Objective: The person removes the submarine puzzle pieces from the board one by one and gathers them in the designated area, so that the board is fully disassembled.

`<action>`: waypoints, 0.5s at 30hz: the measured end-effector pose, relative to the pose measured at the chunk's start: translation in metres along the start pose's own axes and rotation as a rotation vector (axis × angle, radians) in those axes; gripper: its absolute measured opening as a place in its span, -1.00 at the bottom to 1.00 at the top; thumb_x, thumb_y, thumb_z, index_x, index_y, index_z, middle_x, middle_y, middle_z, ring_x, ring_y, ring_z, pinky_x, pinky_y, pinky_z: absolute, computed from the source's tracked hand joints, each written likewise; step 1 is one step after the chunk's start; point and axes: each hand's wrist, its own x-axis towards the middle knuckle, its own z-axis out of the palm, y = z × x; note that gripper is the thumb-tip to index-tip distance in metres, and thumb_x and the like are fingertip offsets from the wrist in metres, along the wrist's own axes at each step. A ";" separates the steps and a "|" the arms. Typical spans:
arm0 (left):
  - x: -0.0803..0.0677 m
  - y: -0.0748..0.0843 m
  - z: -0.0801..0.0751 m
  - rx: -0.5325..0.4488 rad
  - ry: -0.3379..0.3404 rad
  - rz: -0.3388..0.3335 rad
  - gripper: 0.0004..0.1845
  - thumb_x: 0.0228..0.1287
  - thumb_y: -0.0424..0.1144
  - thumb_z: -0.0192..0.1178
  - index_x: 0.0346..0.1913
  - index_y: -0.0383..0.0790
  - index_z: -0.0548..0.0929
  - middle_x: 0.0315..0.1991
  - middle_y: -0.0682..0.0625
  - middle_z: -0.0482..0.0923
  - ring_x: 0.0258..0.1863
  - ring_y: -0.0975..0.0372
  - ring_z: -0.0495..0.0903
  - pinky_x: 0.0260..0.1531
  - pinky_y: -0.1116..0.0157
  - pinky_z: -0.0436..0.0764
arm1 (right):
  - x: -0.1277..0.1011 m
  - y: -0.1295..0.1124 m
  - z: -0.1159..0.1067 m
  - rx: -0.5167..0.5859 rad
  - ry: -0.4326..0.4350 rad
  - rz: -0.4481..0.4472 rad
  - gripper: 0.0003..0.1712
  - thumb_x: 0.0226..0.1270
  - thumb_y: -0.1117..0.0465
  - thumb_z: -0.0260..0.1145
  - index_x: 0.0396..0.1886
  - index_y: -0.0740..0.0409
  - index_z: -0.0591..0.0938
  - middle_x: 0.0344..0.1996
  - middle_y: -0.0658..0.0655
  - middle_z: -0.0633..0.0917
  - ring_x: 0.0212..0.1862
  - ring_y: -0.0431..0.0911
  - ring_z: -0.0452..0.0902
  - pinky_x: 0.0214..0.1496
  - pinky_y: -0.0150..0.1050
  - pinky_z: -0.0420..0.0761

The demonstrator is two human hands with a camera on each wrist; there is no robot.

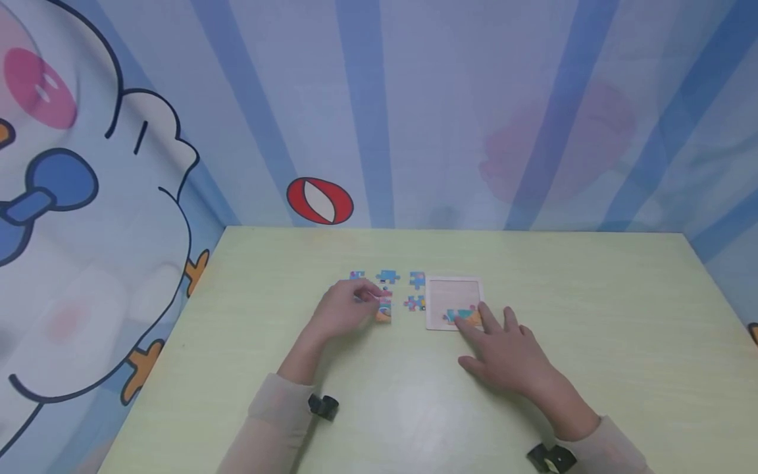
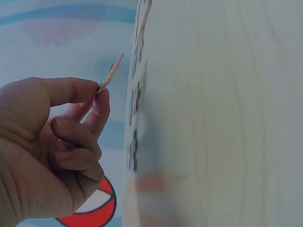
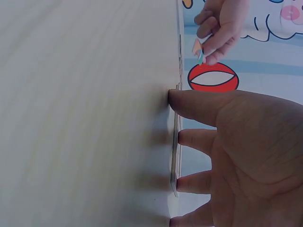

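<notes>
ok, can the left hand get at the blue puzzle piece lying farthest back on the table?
Probably yes: the blue jigsaw piece lies uncovered just beyond the left hand, but that hand already pinches another puzzle piece.

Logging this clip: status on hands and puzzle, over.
Left hand pinches a puzzle piece off the table. Right hand open, fingertips on the puzzle tray. Loose pieces between them, nothing blocking.

head view down over table [image 1: 592, 296], wrist views close, sideways, sharing it
</notes>
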 end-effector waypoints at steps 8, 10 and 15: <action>-0.007 -0.024 -0.026 -0.013 0.011 -0.079 -0.78 0.40 -0.15 0.31 0.03 -0.11 0.74 -0.11 -0.04 0.70 -0.14 0.10 0.64 -0.16 0.11 0.60 | 0.000 0.000 0.000 -0.005 -0.016 0.005 -0.23 0.47 -0.20 0.27 0.58 -0.06 0.39 0.52 0.45 0.26 0.40 0.66 0.12 0.16 0.47 0.42; -0.007 -0.028 -0.030 -0.005 0.003 -0.098 -0.76 0.40 -0.15 0.32 0.04 -0.12 0.73 -0.09 -0.06 0.70 -0.15 0.09 0.64 -0.18 0.12 0.61 | 0.000 0.000 0.000 -0.002 -0.020 0.006 -0.23 0.48 -0.20 0.26 0.58 -0.07 0.38 0.53 0.45 0.25 0.41 0.66 0.11 0.16 0.48 0.41; -0.007 -0.036 -0.033 0.020 -0.019 -0.143 -0.76 0.36 -0.15 0.32 0.02 -0.11 0.73 -0.11 -0.06 0.69 -0.21 0.09 0.62 -0.22 0.15 0.59 | 0.000 -0.001 0.000 0.006 -0.021 0.007 -0.23 0.48 -0.19 0.26 0.59 -0.06 0.38 0.53 0.45 0.24 0.41 0.66 0.10 0.17 0.49 0.40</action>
